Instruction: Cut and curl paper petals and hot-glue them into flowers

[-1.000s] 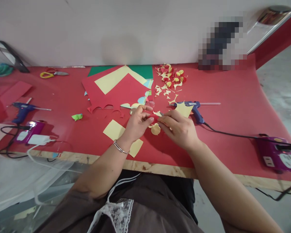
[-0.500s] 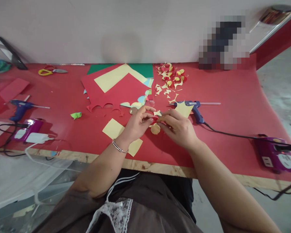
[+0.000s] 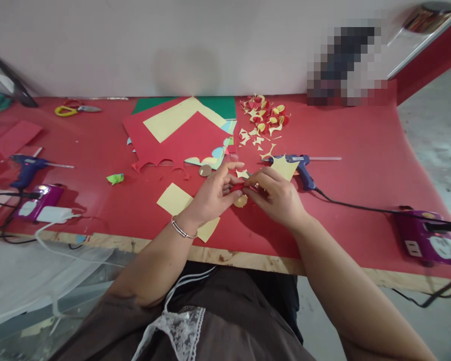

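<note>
Between my fingertips is a small piece of red paper (image 3: 237,186), partly hidden by them. My left hand (image 3: 218,193) pinches it from the left, thumb below and index finger stretched out above. My right hand (image 3: 276,195) grips its other end with thumb and fingers pressed together. Just under the fingers lies a round yellowish disc (image 3: 241,201), half covered. Beyond them is a pale yellow paper scrap (image 3: 242,174). A spiky cut yellow sheet (image 3: 285,166) rests over a blue glue gun (image 3: 304,170) beside my right hand. Yellow paper rectangles (image 3: 173,198) lie by my left wrist.
Red, yellow and green paper sheets (image 3: 184,135) are stacked at the back. Right of them lies a pile of red and yellow curled pieces (image 3: 265,115). Scissors (image 3: 77,109), another glue gun (image 3: 28,169) and purple power strips (image 3: 428,238) sit toward the sides, with cords trailing.
The red paper piece has turned between my fingertips and looks narrower and more folded. My left fingers have curled in closer around it. The whole view has shifted slightly.
</note>
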Tool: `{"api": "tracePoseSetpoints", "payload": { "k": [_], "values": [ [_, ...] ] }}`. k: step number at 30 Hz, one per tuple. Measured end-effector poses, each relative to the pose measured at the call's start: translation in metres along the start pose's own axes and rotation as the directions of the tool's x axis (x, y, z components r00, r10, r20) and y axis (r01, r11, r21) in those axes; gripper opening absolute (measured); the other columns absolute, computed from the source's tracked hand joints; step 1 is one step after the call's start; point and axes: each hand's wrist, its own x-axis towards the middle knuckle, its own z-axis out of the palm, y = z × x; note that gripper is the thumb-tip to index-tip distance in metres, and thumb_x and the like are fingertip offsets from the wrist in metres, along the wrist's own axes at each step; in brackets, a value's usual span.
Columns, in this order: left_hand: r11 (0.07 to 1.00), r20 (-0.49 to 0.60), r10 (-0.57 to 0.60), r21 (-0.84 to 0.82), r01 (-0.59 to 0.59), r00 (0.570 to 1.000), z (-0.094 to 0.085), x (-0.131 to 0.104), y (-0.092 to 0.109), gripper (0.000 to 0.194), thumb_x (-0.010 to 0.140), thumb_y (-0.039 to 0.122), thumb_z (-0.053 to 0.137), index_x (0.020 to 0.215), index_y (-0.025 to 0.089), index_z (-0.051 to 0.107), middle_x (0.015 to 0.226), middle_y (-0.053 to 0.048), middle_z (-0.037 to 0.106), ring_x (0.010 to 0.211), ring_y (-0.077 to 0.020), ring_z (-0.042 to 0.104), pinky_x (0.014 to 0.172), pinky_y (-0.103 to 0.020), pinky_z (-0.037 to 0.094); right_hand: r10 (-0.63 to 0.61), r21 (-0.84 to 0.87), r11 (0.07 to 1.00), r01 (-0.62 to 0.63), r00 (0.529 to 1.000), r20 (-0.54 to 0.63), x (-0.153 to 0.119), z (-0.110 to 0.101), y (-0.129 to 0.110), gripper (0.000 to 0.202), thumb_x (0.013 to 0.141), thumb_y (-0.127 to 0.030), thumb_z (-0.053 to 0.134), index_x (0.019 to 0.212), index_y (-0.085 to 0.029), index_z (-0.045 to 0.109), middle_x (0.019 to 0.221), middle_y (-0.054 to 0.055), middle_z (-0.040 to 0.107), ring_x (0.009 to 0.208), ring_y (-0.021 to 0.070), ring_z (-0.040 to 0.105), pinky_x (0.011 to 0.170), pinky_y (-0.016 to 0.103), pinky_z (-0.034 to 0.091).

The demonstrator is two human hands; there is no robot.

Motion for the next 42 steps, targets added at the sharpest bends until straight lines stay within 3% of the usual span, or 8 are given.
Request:
{"api": "tracePoseSetpoints", "payload": {
  "k": [3, 6, 9, 13, 21, 30, 42],
  "values": [
    [1.000, 0.011, -0.005, 0.021, 0.004, 1.000, -0.0001, -0.0007, 0.0015, 0.053, 0.101, 0.015, 0.065, 0.151, 0.026, 0.049, 0.099, -0.003, 0.069, 0.088, -0.0152, 0.068, 0.083, -0.031, 0.056, 0.054, -0.003, 0.999, -0.054, 0.999, -0.007, -0.0001, 0.0002, -0.0003, 0.004, 0.102, -0.026, 0.069, 0.104, -0.022, 0.068, 0.092, 0.004, 0.064, 0.069, 0.0159, 0.061, 0.065, 0.030, 0.048],
    [0.999, -0.003, 0.015, 0.032, -0.015, 1.000, 0.0010, 0.0002, 0.0003, 0.051, 0.100, 0.012, 0.065, 0.146, 0.027, 0.051, 0.103, -0.004, 0.068, 0.094, -0.0159, 0.070, 0.087, -0.032, 0.058, 0.088, 0.018, 0.996, -0.087, 0.996, -0.003, -0.0003, 0.0010, 0.0001, 0.007, 0.101, -0.026, 0.069, 0.107, -0.023, 0.068, 0.093, 0.003, 0.063, 0.068, 0.0157, 0.060, 0.064, 0.030, 0.047],
    [0.996, -0.046, 0.075, 0.041, -0.073, 0.996, 0.0022, 0.0017, -0.0027, 0.045, 0.097, 0.008, 0.066, 0.136, 0.026, 0.054, 0.107, -0.004, 0.064, 0.104, -0.0169, 0.070, 0.094, -0.032, 0.059, 0.078, 0.040, 0.996, -0.078, 0.997, 0.004, 0.0001, 0.0013, -0.0001, 0.005, 0.102, -0.027, 0.068, 0.101, -0.022, 0.067, 0.090, 0.003, 0.062, 0.068, 0.0154, 0.059, 0.063, 0.030, 0.046],
    [0.992, -0.068, 0.111, 0.061, -0.107, 0.991, 0.0029, 0.0025, -0.0056, 0.042, 0.095, 0.007, 0.068, 0.130, 0.026, 0.054, 0.107, -0.003, 0.061, 0.099, -0.0141, 0.069, 0.091, -0.030, 0.059, 0.079, 0.071, 0.994, -0.079, 0.997, -0.001, 0.0004, 0.0014, -0.0008, 0.007, 0.102, -0.027, 0.067, 0.096, -0.023, 0.066, 0.088, 0.003, 0.061, 0.067, 0.0150, 0.057, 0.061, 0.029, 0.045],
    [1.000, -0.088, 0.018, 0.017, -0.017, 0.996, 0.0015, 0.0014, -0.0020, 0.031, 0.099, 0.014, 0.069, 0.125, 0.024, 0.056, 0.103, -0.003, 0.069, 0.094, -0.0135, 0.072, 0.085, -0.027, 0.059, 0.114, 0.118, 0.986, -0.115, 0.993, 0.008, 0.0008, 0.0016, 0.0013, 0.015, 0.102, -0.031, 0.069, 0.090, -0.022, 0.066, 0.084, 0.003, 0.066, 0.067, 0.0156, 0.057, 0.060, 0.030, 0.044],
    [0.999, -0.110, 0.039, 0.032, -0.036, 0.993, 0.0004, 0.0033, -0.0012, 0.029, 0.098, 0.018, 0.072, 0.124, 0.024, 0.058, 0.092, 0.000, 0.067, 0.085, -0.0124, 0.072, 0.077, -0.024, 0.059, 0.140, 0.137, 0.980, -0.143, 0.990, 0.026, 0.0022, -0.0003, 0.0022, 0.018, 0.101, -0.035, 0.069, 0.088, -0.022, 0.064, 0.081, 0.002, 0.066, 0.069, 0.0162, 0.055, 0.063, 0.031, 0.043],
    [0.992, -0.137, 0.126, 0.008, -0.127, 0.982, 0.0022, 0.0049, -0.0043, 0.019, 0.101, 0.023, 0.070, 0.116, 0.022, 0.058, 0.093, 0.001, 0.059, 0.083, -0.0108, 0.070, 0.079, -0.025, 0.066, 0.199, 0.196, 0.959, -0.206, 0.978, 0.055, 0.0027, -0.0003, 0.0041, 0.026, 0.101, -0.042, 0.069, 0.087, -0.022, 0.066, 0.076, 0.000, 0.064, 0.065, 0.0143, 0.050, 0.062, 0.031, 0.040]
  ]
}}
